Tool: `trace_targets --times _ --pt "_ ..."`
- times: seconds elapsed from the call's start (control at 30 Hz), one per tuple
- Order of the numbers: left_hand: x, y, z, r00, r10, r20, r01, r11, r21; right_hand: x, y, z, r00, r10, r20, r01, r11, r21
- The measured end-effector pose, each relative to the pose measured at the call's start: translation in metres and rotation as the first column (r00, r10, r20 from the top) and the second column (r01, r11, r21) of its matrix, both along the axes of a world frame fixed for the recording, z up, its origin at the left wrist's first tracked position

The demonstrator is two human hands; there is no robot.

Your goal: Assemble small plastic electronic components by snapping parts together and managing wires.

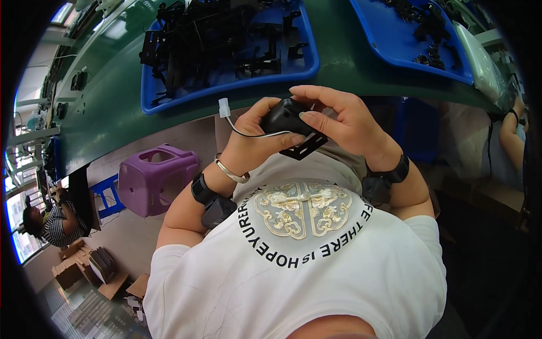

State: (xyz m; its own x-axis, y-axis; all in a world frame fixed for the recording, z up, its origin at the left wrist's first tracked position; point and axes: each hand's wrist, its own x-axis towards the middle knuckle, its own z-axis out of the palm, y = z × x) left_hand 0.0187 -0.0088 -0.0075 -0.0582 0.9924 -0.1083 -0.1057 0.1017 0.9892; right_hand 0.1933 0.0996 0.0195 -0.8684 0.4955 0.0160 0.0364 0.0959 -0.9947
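Observation:
Between my two hands, just off the table's near edge, is a rounded black plastic housing (282,118) with a slotted black bracket (305,148) at its lower side. My left hand (254,137) grips its left side, thumb along the lower edge. Fingers of my right hand (344,121) close on its right side, with the thumb on top. A thin cable runs from under my left thumb to a white plug connector (224,107), which sticks up beside the left hand. The underside of the housing is hidden.
A blue tray (226,89) heaped with black plastic parts (197,45) lies on the green table (333,73). Another blue tray (389,59) sits to the right, beside a clear plastic bag (480,68). A purple stool (147,181) stands at left. Other people are at both sides.

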Motion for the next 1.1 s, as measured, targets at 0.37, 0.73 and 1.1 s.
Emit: trace_targets --times 0.37,0.73,1.1 --pt "0.009 0.001 -0.003 0.997 -0.028 0.072 0.013 0.979 0.203 0.002 -0.01 -0.02 0.938 -0.342 -0.063 0.334 0.936 -0.113" --pt "0.005 -0.002 0.0 0.927 -0.172 -0.332 0.233 0.96 0.154 0.006 -0.01 -0.033 0.955 -0.296 -0.031 0.293 0.953 -0.073" --pt "0.007 0.001 0.007 0.839 -0.062 0.54 0.128 0.988 -0.085 0.011 -0.002 -0.014 0.989 -0.112 -0.095 0.111 0.994 -0.02"
